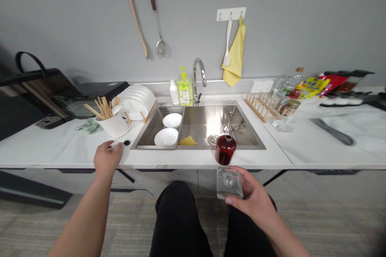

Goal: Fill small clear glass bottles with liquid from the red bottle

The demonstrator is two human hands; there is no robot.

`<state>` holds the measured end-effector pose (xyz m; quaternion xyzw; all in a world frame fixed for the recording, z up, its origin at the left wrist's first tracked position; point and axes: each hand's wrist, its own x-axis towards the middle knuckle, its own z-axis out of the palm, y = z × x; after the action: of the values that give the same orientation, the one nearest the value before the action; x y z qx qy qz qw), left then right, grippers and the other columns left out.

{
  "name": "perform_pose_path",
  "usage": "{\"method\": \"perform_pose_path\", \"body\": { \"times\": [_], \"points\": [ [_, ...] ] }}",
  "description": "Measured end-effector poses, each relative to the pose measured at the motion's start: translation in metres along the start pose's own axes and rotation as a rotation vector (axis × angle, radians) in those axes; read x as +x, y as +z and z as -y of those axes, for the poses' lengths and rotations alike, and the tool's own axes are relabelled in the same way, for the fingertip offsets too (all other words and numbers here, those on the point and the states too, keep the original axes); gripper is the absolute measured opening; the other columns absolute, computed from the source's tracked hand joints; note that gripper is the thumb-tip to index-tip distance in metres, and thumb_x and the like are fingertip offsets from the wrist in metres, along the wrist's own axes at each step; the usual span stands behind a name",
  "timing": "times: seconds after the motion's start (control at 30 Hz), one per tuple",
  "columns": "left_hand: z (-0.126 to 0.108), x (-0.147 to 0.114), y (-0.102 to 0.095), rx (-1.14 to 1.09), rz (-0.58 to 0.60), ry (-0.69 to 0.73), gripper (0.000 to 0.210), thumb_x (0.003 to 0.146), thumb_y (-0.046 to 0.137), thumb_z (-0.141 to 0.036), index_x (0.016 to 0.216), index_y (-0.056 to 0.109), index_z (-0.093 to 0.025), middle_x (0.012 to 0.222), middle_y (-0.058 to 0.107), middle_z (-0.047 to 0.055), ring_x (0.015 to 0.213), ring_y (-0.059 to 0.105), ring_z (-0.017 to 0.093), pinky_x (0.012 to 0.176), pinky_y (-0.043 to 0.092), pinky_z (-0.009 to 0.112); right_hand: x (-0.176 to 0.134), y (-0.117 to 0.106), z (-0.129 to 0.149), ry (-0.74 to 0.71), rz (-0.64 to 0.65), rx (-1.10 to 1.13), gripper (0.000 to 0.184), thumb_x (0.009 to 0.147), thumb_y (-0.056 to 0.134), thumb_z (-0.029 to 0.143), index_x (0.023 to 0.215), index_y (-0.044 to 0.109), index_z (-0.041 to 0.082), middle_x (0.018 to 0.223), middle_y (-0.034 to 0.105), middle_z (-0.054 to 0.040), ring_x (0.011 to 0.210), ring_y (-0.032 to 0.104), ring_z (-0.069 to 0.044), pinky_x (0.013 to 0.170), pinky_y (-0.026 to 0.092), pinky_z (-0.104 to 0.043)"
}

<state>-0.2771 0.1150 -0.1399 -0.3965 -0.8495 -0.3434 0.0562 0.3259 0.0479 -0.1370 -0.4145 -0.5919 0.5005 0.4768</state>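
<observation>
While the right hand (252,196) grasps a clear container (228,186) and the left hand (107,157), released, is near a black cap (127,143), a red bottle (225,151) stands on the counter (181,159) just beyond, a white pot (114,127) bears chopsticks (106,109), and the basket (144,131) holds two bowls (166,137).

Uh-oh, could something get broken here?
Maybe! The see-through square container in the right hand is out past the front edge of the counter, so it could slip and hit the floor. The red bottle stands near that edge, so a bump might knock it off.
</observation>
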Motion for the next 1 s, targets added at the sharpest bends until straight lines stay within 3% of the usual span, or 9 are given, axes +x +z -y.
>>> {"method": "perform_pose_path", "body": {
  "times": [0.17, 0.27, 0.33, 0.37, 0.5, 0.6, 0.73, 1.0],
  "points": [
    [-0.014, -0.018, -0.018, -0.078, -0.087, -0.012, 0.062, 0.098, 0.066, -0.056, 0.142, 0.068, -0.012, 0.14, 0.067, 0.02, 0.129, 0.066, 0.039, 0.118, 0.051, 0.052, -0.008, -0.001, 0.007, 0.013, -0.011, 0.005, 0.081, 0.07, 0.109, 0.042, 0.142, 0.074, 0.028, 0.138, 0.085, -0.0148, 0.126, 0.084, -0.039, 0.117, 0.065, -0.058],
    [-0.045, -0.07, -0.03, -0.234, -0.217, 0.089, 0.059, 0.102, 0.065, -0.057, 0.146, 0.067, -0.017, 0.149, 0.066, 0.019, 0.135, 0.066, 0.04, 0.121, 0.052, 0.055, -0.013, 0.0, 0.007, 0.015, 0.005, 0.02, 0.081, 0.07, 0.109, 0.041, 0.141, 0.073, 0.028, 0.14, 0.085, -0.0141, 0.129, 0.083, -0.039, 0.119, 0.064, -0.059],
    [-0.076, -0.124, -0.032, -0.425, -0.164, 0.203, 0.052, 0.104, 0.066, -0.055, 0.145, 0.066, -0.022, 0.149, 0.068, 0.015, 0.141, 0.065, 0.038, 0.122, 0.054, 0.052, -0.015, 0.001, 0.007, 0.008, 0.012, 0.022, 0.081, 0.07, 0.11, 0.041, 0.141, 0.073, 0.028, 0.141, 0.084, -0.0137, 0.13, 0.082, -0.038, 0.12, 0.063, -0.059],
    [-0.092, -0.154, -0.031, -0.511, -0.098, 0.257, 0.049, 0.104, 0.068, -0.054, 0.143, 0.067, -0.024, 0.147, 0.07, 0.014, 0.141, 0.066, 0.036, 0.122, 0.055, 0.052, -0.016, 0.001, 0.008, 0.006, 0.016, 0.023, 0.082, 0.069, 0.11, 0.041, 0.141, 0.073, 0.028, 0.141, 0.084, -0.0136, 0.13, 0.082, -0.038, 0.12, 0.063, -0.058],
    [-0.153, -0.262, -0.025, -0.793, 0.41, 0.44, 0.053, 0.101, 0.079, -0.048, 0.149, 0.068, -0.03, 0.154, 0.07, 0.015, 0.148, 0.066, 0.036, 0.123, 0.057, 0.054, -0.02, 0.004, 0.014, 0.006, 0.057, 0.051, 0.083, 0.07, 0.111, 0.044, 0.141, 0.072, 0.03, 0.144, 0.082, -0.0127, 0.135, 0.08, -0.039, 0.123, 0.061, -0.059],
    [-0.185, -0.309, -0.024, -0.942, 0.76, 0.497, 0.08, 0.094, 0.09, -0.048, 0.166, 0.058, -0.032, 0.17, 0.061, 0.018, 0.157, 0.062, 0.04, 0.128, 0.055, 0.059, -0.024, 0.007, 0.022, -0.004, 0.096, 0.085, 0.083, 0.073, 0.11, 0.046, 0.144, 0.069, 0.031, 0.148, 0.08, -0.0123, 0.138, 0.078, -0.038, 0.124, 0.06, -0.058],
    [-0.211, -0.33, -0.026, -1.016, 0.916, 0.431, 0.095, 0.085, 0.099, -0.051, 0.168, 0.057, -0.03, 0.17, 0.063, 0.019, 0.155, 0.064, 0.043, 0.131, 0.053, 0.063, -0.031, 0.013, 0.031, -0.058, 0.121, 0.116, 0.084, 0.072, 0.11, 0.051, 0.143, 0.068, 0.032, 0.153, 0.075, -0.0126, 0.141, 0.076, -0.037, 0.123, 0.061, -0.055],
    [-0.22, -0.336, -0.033, -1.113, 0.928, 0.306, 0.093, 0.072, 0.106, -0.061, 0.148, 0.068, -0.024, 0.15, 0.077, 0.02, 0.137, 0.077, 0.04, 0.122, 0.062, 0.055, -0.041, 0.019, 0.039, -0.066, 0.175, 0.103, 0.089, 0.075, 0.108, 0.056, 0.15, 0.067, 0.033, 0.157, 0.071, -0.0127, 0.145, 0.072, -0.037, 0.123, 0.06, -0.054]
  ]
}}
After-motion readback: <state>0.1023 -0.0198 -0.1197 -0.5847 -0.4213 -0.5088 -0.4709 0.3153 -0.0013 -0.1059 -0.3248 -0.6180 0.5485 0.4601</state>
